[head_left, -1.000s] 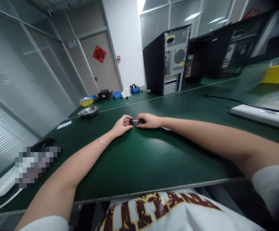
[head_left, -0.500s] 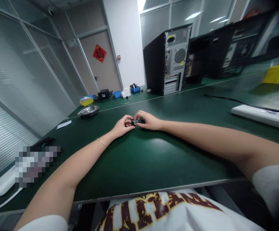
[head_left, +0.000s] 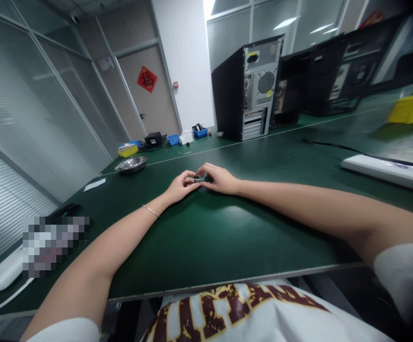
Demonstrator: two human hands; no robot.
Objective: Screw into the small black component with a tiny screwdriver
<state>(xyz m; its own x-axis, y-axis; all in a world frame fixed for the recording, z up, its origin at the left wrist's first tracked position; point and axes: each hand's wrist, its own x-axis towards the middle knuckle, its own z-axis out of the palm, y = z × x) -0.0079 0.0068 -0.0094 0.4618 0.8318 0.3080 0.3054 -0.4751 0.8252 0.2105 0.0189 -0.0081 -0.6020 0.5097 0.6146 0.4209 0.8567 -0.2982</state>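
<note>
Your left hand (head_left: 184, 186) and right hand (head_left: 223, 181) pinch a small dark part (head_left: 209, 179) between them, mid-bench.
Gap between your hands narrower than a second ago; likely close work on one piece. Fingers hide most of it; contact with the green bench (head_left: 249, 244) unclear.

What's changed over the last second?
The gap between the hands has closed: the right hand shifted a little to the left, and its fingertips are now close up against those of the left hand, around the small dark item with a green part. No letting go is visible. Unchanged: metal bowl, computer tower.
</note>
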